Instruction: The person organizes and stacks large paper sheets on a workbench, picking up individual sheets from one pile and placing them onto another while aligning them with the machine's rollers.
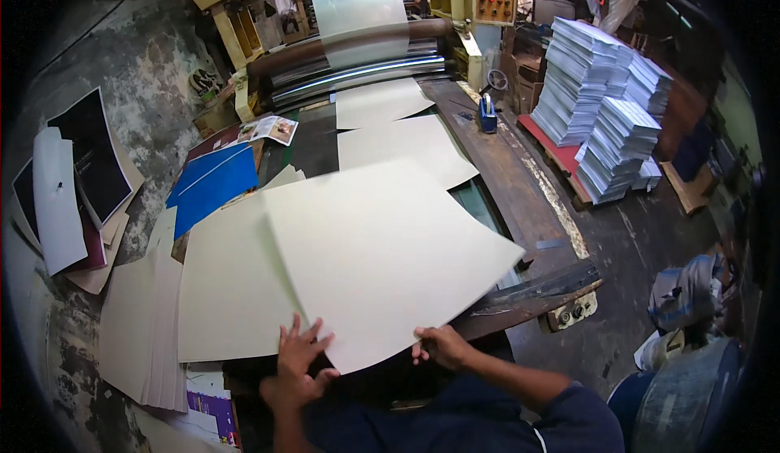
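Right hand (443, 346): fingers curled in, thumb against them, closed on the near edge of the big cream sheet (390, 250), right of its near corner. Left hand (302, 359): fingers spread wide, at the sheet's left edge by that near corner; can't tell if my fingertips press on it or just meet it, no closed grip there.

Sheet runs forward and out to the right from my hands, most of it beyond the grip, near corner between my two hands. Its left part overlaps the cream pile (231, 290), which sits left and ahead of my left hand. Far edge reaches to the next cream sheet on the table, second sheet (398, 144). Third sheet (378, 104) lies past that, just before the rollers (357, 87). Tape dispenser (487, 116) right of these, well apart from both hands.
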Available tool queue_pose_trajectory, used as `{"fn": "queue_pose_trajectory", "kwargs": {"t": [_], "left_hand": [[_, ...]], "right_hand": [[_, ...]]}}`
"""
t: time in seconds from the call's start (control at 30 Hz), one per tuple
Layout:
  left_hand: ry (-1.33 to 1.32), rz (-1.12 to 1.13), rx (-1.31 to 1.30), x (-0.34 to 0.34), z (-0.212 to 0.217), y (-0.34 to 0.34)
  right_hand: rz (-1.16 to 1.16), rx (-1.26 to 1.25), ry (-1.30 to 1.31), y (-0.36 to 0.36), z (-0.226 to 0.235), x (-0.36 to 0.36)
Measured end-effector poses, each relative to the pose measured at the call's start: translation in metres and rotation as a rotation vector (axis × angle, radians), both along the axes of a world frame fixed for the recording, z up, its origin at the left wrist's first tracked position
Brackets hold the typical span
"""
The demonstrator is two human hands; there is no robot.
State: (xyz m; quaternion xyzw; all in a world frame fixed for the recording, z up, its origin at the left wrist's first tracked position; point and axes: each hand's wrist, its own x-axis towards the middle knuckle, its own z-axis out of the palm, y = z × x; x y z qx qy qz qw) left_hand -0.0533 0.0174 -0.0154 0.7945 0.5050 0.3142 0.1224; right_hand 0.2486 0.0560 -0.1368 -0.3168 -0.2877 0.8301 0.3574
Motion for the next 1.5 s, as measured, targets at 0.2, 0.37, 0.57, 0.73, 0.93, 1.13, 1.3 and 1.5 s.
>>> {"fn": "queue_pose_trajectory", "kwargs": {"t": [0.2, 0.37, 0.57, 0.73, 0.93, 1.13, 1.3, 1.5], "left_hand": [[0.165, 0.145, -0.077, -0.033, 0.001, 0.023], [0.013, 0.123, -0.209, -0.050, -0.014, 0.027], [-0.261, 0.109, -0.245, -0.056, -0.017, 0.031], [-0.327, 0.264, -0.223, -0.044, -0.019, 0.031], [-0.273, 0.489, -0.162, -0.019, -0.024, 0.019], [-1.324, 0.688, -0.013, -0.024, -0.021, 0.030], [-0.770, 0.624, -0.073, -0.004, -0.018, 0.015], [-0.349, 0.106, -0.060, 0.022, 0.007, 0.005]], "right_hand": [[-0.140, -0.258, -0.013, -0.059, -0.023, -0.001], [-0.212, -0.287, -0.028, -0.049, -0.030, -0.012], [-0.276, -0.230, -0.010, 0.014, -0.022, -0.008], [-0.390, -0.175, 0.092, 0.063, -0.039, -0.015], [-0.478, -0.127, 0.106, 0.101, -0.048, -0.027], [-0.555, -0.111, 0.129, 0.137, -0.063, -0.039], [-0.623, -0.163, 0.104, 0.150, -0.077, -0.044], [-0.048, 0.160, 0.157, 0.088, 0.013, -0.021]]}}
